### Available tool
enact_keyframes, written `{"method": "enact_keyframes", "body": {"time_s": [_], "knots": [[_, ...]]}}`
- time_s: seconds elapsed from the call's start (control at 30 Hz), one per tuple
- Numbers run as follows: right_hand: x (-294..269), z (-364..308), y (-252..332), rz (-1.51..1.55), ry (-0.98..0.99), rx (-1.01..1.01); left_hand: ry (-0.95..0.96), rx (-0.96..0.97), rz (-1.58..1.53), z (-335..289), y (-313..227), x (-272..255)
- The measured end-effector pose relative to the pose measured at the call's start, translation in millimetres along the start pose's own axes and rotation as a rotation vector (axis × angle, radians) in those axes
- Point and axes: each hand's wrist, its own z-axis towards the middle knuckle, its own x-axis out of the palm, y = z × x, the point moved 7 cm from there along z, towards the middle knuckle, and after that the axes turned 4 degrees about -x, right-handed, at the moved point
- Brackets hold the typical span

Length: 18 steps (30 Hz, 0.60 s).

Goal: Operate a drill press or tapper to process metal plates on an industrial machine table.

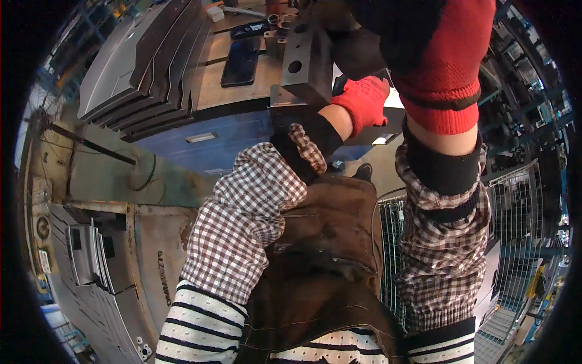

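Observation:
My left hand (365,102), in a red glove, is beside a dark metal block (307,65) with round holes at the bench's front edge. Its fingers are curled closed; what they hold, if anything, is hidden. Raised close to the camera, at the upper right, is my right hand (445,57) in a red glove with a dark front. Its fingers blend into a dark mass at the top, so their pose cannot be made out. A thin metal plate (284,96) lies under the block's near end.
Bent sheet-metal panels (142,67) stand stacked on the bench's left. A black phone (240,62) lies on the wooden bench top (212,76). Below is a blue drawer (212,142). More metal panels (91,303) are at lower left, and a wire mesh cart (515,206) at right.

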Motion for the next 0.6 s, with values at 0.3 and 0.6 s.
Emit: {"method": "enact_keyframes", "body": {"time_s": [0.3,0.6], "knots": [[2.1,-12.1,-27.9,0.001,0.002,0.068,0.044,-0.032,-0.045,2.3,2.0,0.5],[-0.6,-28.1,-47.6,0.008,-0.021,0.120,0.127,-0.086,-0.007,6.0,5.6,8.4]]}}
